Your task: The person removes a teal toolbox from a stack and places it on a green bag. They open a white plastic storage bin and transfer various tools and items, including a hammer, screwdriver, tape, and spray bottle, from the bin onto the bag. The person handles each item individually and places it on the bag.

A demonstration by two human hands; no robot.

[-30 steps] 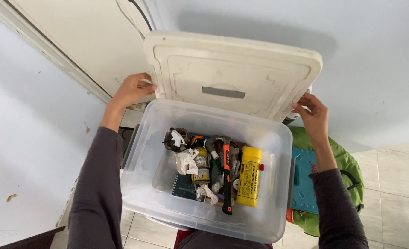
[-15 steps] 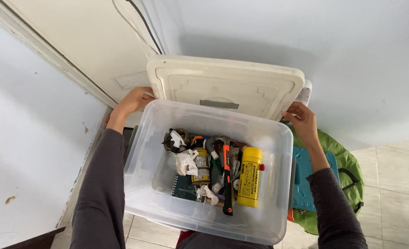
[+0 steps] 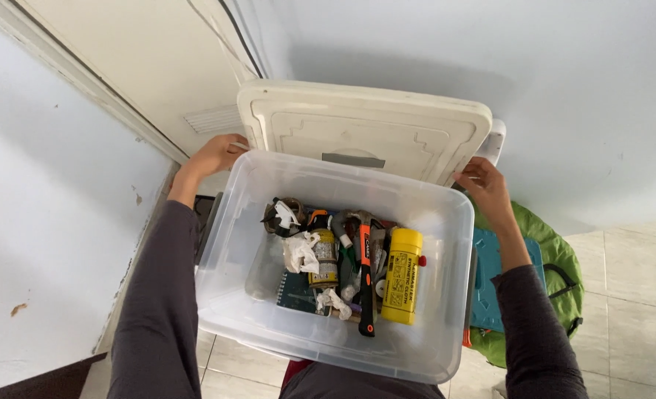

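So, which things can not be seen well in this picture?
- Left hand fingers, head view: hidden behind the lid.
- Bottom of the box: covered by the yellow can, hammer and crumpled paper.
- Blue thing: half hidden by the box wall.
- Green bag: partly behind the right arm.

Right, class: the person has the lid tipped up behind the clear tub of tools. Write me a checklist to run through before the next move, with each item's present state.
1. Left hand on the lid's left corner: ok.
2. Right hand on the lid's right corner: ok.
3. Lid off the clear tub opening, tilted up behind it: ok.
4. Hammer and yellow canister lie below the tub's rim: ok.
5. Tub resting steadily on whatever is beneath it: cannot tell, its base is hidden.
6. Floor to the right free of obstacles: not ok, a green bag lies beside the tub.
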